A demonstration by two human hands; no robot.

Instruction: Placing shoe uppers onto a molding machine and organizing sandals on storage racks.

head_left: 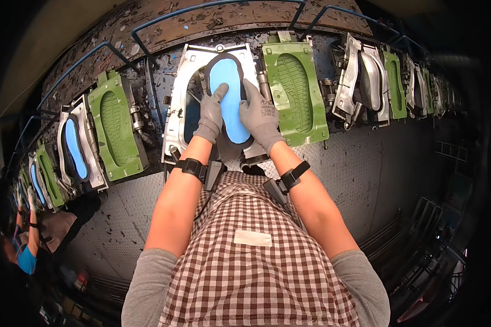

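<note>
While both gloved hands rest on the blue sole (227,92), we see it lying in the open mould (202,103) at the middle of the line, just beyond the apron (256,256). Our left hand (211,111) lies along the sole's left edge, fingers nearly straight and pressed flat, with no grip closed around anything. Our right hand (261,114) covers the sole's right edge, fingers spread and laid flat on the dark rim; it too presses rather than grasps. A black strap sits on each wrist.

Immediately right of the sole stands a green plate (294,98) with a tread pattern, hinged open and touching the mould's right side. A second green plate (114,128) stands to the left, near but apart, and beyond it another blue sole (75,148) lies in its own mould. Further moulds run toward the right end of the line. Blue rails (163,22) arch above the far edge. At the lower left, another person's arm (26,240) reaches toward the moulds. Our hands hide the sole's middle edges.
</note>
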